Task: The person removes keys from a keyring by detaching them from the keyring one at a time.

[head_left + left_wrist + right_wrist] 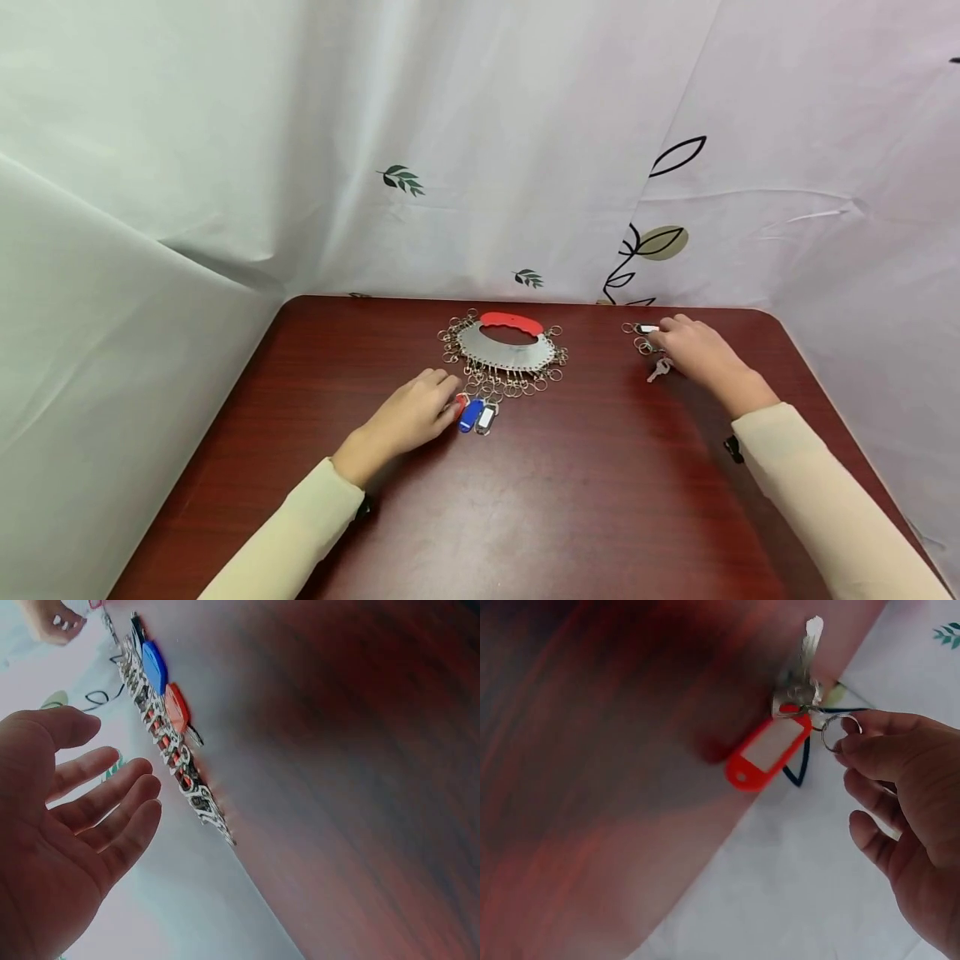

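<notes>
My right hand (693, 354) pinches a silver split ring (841, 733) between thumb and fingertip, best seen in the right wrist view. On that side of the ring are a red key tag (769, 754) with a white label and a silver key (808, 656). Fingers relaxed, my left hand (412, 410) hovers at the red tag (461, 405) in the head view; the left wrist view shows its palm holding nothing. Beside that tag lie a blue tag (471, 415) and a black one with a white label (486, 418), below a crescent metal key holder (498, 348).
The key holder has a red handle (512, 321) and many small clips and rings along its edge. Next to my right fingers lies another black tag (647, 330) with rings. A pale curtain (480, 167) stands behind the dark red table (570, 508).
</notes>
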